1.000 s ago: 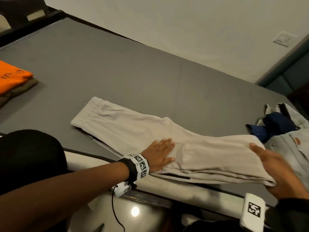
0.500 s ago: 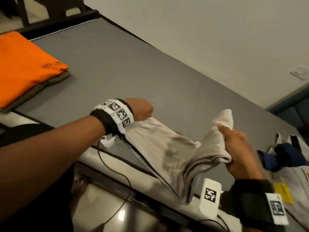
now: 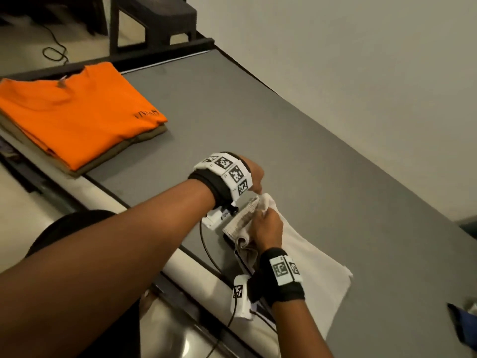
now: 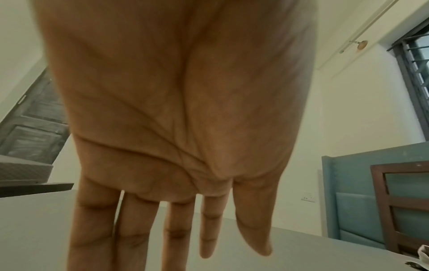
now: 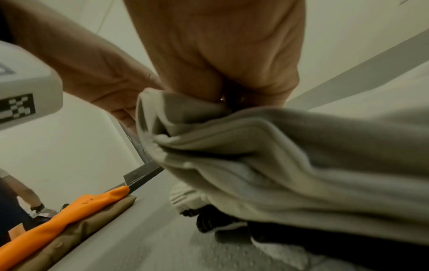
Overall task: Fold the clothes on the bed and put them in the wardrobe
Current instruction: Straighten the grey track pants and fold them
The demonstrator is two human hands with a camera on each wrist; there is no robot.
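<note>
The beige trousers (image 3: 304, 259) lie folded in half near the front edge of the grey bed (image 3: 284, 120). My right hand (image 3: 265, 226) grips the leg ends and holds them at the ribbed waistband (image 3: 242, 218). In the right wrist view its curled fingers (image 5: 220, 64) bunch the beige cloth (image 5: 278, 155). My left hand (image 3: 254, 177) hovers just above the waistband corner. In the left wrist view its fingers (image 4: 137, 229) are straight and hold nothing.
A folded orange shirt (image 3: 77, 112) lies on an olive garment (image 3: 144, 140) at the bed's left end. A dark blue garment (image 3: 464, 326) shows at the right edge. A black stool (image 3: 154, 19) stands beyond the bed; a wall (image 3: 361, 60) runs along the far side.
My right hand has carried the leg ends leftward onto the waistband, folding the trousers in half. My left hand gripped the waistband half a second ago and has now let go.
</note>
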